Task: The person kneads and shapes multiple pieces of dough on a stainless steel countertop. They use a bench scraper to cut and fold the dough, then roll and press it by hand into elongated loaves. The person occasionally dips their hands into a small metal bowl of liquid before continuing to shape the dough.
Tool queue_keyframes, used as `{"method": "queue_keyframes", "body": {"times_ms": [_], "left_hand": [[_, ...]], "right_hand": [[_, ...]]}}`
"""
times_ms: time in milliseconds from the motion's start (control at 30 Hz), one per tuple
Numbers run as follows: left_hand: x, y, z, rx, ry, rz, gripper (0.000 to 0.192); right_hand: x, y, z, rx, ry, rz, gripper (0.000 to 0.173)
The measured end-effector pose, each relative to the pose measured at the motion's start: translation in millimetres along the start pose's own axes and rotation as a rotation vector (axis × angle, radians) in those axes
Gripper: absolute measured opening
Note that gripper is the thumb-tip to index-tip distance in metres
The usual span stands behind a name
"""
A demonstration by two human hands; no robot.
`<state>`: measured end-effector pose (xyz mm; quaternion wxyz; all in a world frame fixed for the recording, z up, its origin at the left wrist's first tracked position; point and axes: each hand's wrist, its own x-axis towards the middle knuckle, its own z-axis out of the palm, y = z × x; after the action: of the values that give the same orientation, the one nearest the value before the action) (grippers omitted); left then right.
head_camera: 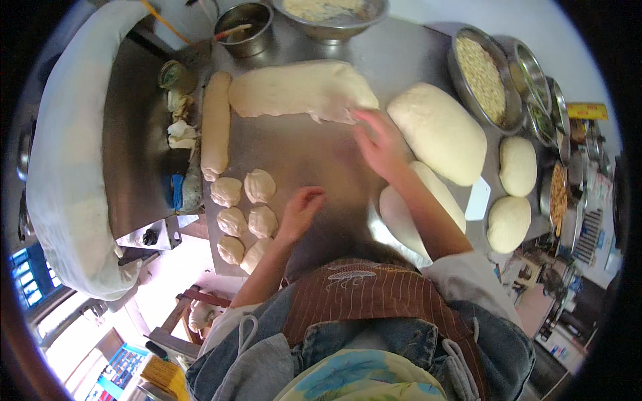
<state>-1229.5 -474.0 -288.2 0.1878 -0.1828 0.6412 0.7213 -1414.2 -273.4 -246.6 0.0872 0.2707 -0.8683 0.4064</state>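
Observation:
My right hand [381,143] reaches to the near right edge of a long, flattened slab of dough [296,90]. Its fingertips meet or overlap the ragged edge there, and the thumb is apart from them. My left hand [302,213] hovers over the steel worktop [311,150], slightly blurred, with loosely bent fingers and nothing visible in it. Just left of it several small dough balls [261,222] sit in two columns. A rolled log of dough [216,125] lies beyond them, along the left edge. Under my right forearm is a large dough piece [436,200], partly hidden.
A bigger dough mass [439,133] lies to the right, near a white scraper [478,199] and two smaller dough pieces [518,167]. Metal bowls line the back, one holding pale chopped filling [481,77]. A metal pot [246,37] stands at the back left. White cloth [75,150] covers something long at far left.

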Motion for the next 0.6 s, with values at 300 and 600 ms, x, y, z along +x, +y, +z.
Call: {"method": "queue_keyframes", "body": {"times_ms": [300,600], "left_hand": [[126,11,197,0.559,-0.231,0.238,0.095],[-35,50,213,0.577,-0.117,0.433,0.070]], "right_hand": [[-356,97,-194,0.729,0.558,1.310,0.056],[-326,53,-165,1.435,0.618,0.919,0.066]]}}
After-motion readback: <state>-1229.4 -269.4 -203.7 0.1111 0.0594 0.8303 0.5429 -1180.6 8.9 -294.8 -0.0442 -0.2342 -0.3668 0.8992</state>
